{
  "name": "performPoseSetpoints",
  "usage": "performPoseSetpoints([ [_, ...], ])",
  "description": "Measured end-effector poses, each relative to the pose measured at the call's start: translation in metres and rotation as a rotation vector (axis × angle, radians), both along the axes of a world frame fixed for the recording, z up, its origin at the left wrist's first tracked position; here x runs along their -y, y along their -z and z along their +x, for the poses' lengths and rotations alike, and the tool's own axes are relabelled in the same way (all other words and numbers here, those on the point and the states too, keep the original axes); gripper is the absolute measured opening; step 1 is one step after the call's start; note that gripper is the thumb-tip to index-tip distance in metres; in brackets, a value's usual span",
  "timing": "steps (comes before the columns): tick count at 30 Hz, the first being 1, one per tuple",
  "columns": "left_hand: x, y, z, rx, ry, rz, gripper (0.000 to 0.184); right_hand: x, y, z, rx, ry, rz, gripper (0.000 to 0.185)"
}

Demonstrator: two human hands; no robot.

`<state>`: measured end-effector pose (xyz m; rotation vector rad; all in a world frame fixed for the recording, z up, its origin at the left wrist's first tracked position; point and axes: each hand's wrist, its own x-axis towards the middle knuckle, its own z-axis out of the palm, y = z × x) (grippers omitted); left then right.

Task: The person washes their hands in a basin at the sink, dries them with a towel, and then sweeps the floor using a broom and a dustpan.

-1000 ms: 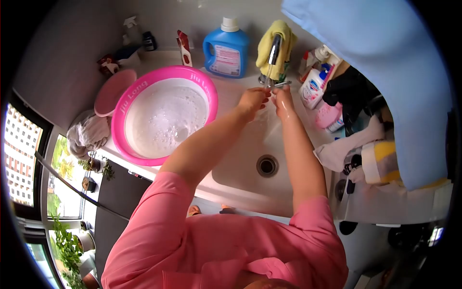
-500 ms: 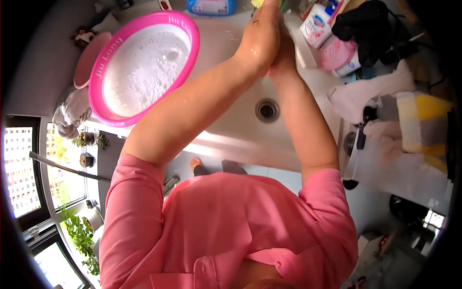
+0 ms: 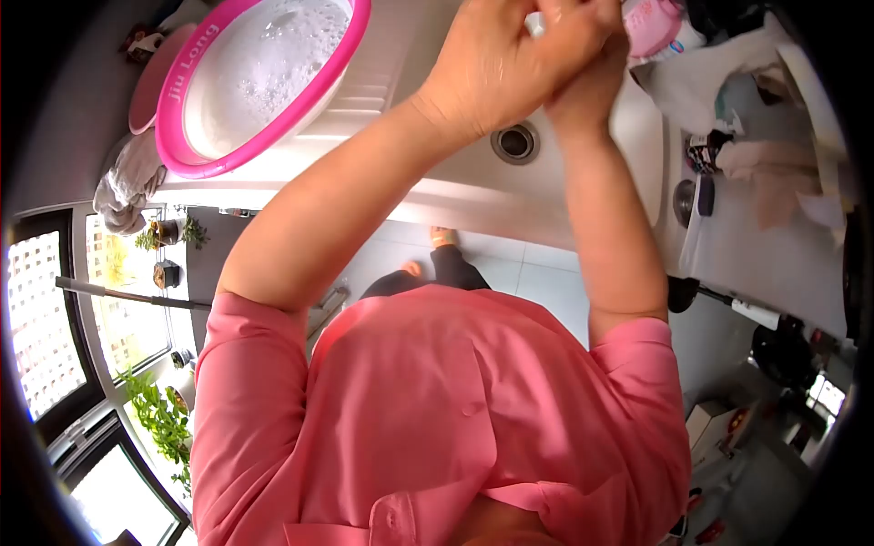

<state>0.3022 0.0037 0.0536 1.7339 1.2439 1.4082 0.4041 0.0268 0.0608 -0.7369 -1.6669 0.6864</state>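
My left hand [image 3: 501, 68] and my right hand [image 3: 592, 86] are pressed together above the sink [image 3: 469, 177]. The left hand's fingers bend over the right hand, and its skin looks wet. A small pale patch shows between the hands near the top edge; I cannot make out what it is. Just below the hands lies the round metal drain [image 3: 515, 143]. Left of my left forearm, a white basin with a pink rim [image 3: 218, 166] holds foamy, sudsy water.
Right of the sink are a pink container [image 3: 651, 25], pale cloths [image 3: 696, 86] and a dark round object [image 3: 685, 202]. A grey cloth [image 3: 132, 177] hangs left of the basin. Potted plants [image 3: 159, 409] stand by the windows.
My hands have come nearer my body and moved right, and the left hand's fingers now curl over the right. The view has shifted, so basin and drain appear higher.
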Motion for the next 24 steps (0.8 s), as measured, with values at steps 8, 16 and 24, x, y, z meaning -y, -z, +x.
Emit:
performPoseSetpoints([
  [8,0.043,0.075,-0.058,-0.88,0.08,-0.002,0.052,0.054,0.101,0.027,0.793,0.253,-0.308,0.043],
  [16,0.104,0.049,-0.071,-0.705,0.22,-0.176,0.06,0.104,0.009,0.032,0.76,0.405,-0.404,0.041],
  [24,0.129,0.019,-0.077,-0.743,0.301,-0.137,0.063,0.142,-0.095,0.106,0.437,0.733,-0.051,0.019],
])
